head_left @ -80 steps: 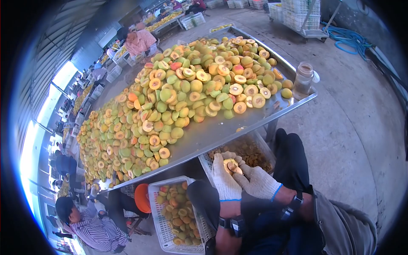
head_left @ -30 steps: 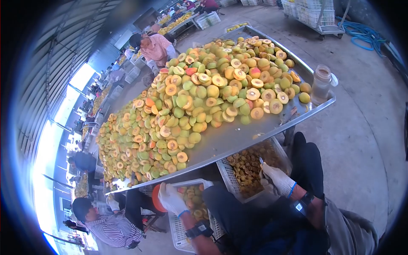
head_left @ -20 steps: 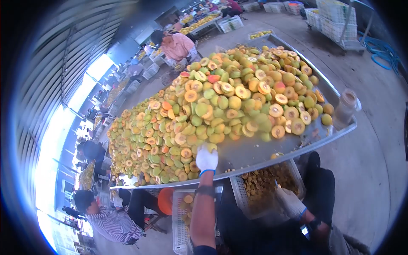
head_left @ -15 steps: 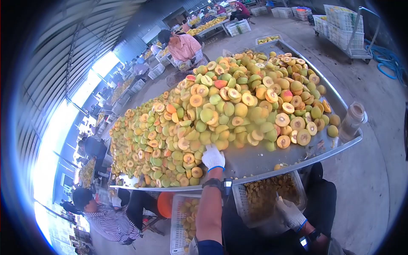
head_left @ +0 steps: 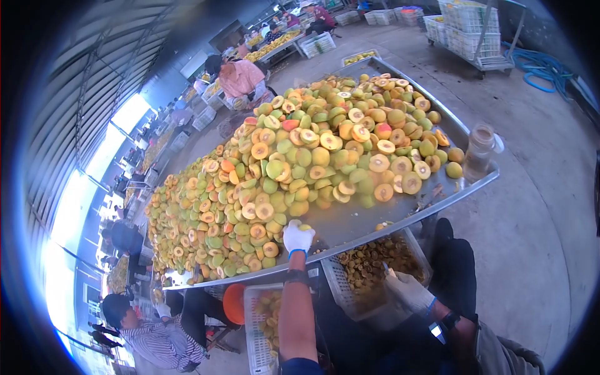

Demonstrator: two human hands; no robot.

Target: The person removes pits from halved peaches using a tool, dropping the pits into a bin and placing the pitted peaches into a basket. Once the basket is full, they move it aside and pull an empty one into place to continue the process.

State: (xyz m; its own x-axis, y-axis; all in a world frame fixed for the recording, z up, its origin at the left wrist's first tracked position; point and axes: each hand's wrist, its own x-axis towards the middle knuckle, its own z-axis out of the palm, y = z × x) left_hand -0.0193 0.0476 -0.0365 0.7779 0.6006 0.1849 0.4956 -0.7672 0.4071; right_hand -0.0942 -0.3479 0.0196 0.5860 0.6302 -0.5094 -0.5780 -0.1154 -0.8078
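A large heap of green-yellow peach halves (head_left: 269, 169) covers much of the metal table (head_left: 350, 234). My left hand (head_left: 298, 238), in a white glove, is closed at the heap's near edge, with a yellowish peach half (head_left: 305, 227) showing at its fingers. My right hand (head_left: 407, 292), also gloved, is closed around a small thin tool (head_left: 386, 269); only its pale tip shows. That hand is above a white crate (head_left: 340, 281) holding brown pits and scraps (head_left: 375, 259), below the table's front edge.
A clear plastic jug (head_left: 480, 153) stands at the table's right corner. Beside my left arm are a crate of fruit (head_left: 253, 331) and an orange bucket (head_left: 234, 304). A person in stripes (head_left: 156, 340) sits at left; another (head_left: 240, 80) works across the table. A crate cart (head_left: 475, 37) stands behind.
The whole view has shifted, so the table appears lower and farther left. My left hand has drawn back slightly from the heap with a peach half. My right hand stays over the scrap crate.
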